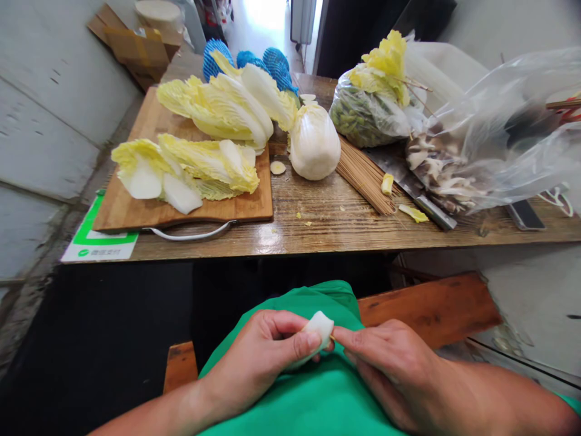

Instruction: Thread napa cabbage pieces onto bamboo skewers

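Note:
Above the green cloth over my lap, my left hand (285, 339) is closed on a folded piece of white napa cabbage leaf (320, 327), pinched between thumb and fingers. My right hand (390, 357) is closed too, its forefinger tip touching the right end of that piece. A sliver of thin pale stick, apparently a bamboo skewer (333, 337), shows at this fingertip; the rest is hidden by the hand. On the table ahead, cut cabbage leaves (218, 109) lie on a wooden cutting board (218, 209). Right of the board stands a whole napa cabbage (315, 145).
A bundle of bamboo skewers (363, 175) lies beside a knife (429, 203). Farther right are a bag of green vegetables (363, 115), mushrooms (442, 166) in clear plastic and a phone (525, 215). The table's front edge (295, 251) runs ahead of my lap.

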Demonstrator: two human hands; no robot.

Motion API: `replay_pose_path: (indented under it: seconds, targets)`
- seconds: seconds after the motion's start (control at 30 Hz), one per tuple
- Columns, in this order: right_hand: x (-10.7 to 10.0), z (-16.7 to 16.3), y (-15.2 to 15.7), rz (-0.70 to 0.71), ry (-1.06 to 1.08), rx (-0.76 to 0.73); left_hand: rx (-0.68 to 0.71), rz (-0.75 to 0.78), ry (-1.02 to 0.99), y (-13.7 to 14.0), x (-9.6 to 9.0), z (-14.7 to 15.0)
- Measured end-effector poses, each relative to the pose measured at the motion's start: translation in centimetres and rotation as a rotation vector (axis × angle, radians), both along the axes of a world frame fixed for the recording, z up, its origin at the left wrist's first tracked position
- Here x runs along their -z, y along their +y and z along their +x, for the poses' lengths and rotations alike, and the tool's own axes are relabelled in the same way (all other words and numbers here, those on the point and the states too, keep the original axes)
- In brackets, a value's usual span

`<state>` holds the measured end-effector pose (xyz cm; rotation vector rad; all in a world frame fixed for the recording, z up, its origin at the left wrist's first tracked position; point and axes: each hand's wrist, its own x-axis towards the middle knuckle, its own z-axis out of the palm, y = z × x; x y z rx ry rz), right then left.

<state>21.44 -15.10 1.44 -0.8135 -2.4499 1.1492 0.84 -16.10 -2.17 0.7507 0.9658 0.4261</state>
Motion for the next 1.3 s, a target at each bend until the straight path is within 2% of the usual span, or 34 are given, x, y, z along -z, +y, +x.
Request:
replay_pose_path:
  seconds: [0.53,0.9,1.3]
  targets:
    - [0.2,-0.4,-0.5,0.074,0.059,0.141,0.056,0.004,0.015,0.2,-0.1,0.2]
    - [0.2,-0.4,-0.8,-0.118,-0.107,0.160,0.057,0.006,-0.032,0.3,-0.2,0.3]
    - [1.1,-0.9,-0.1,-0.223,-0.020,0.201,0.025,0.059,0.023,0.3,-0.3,0.5]
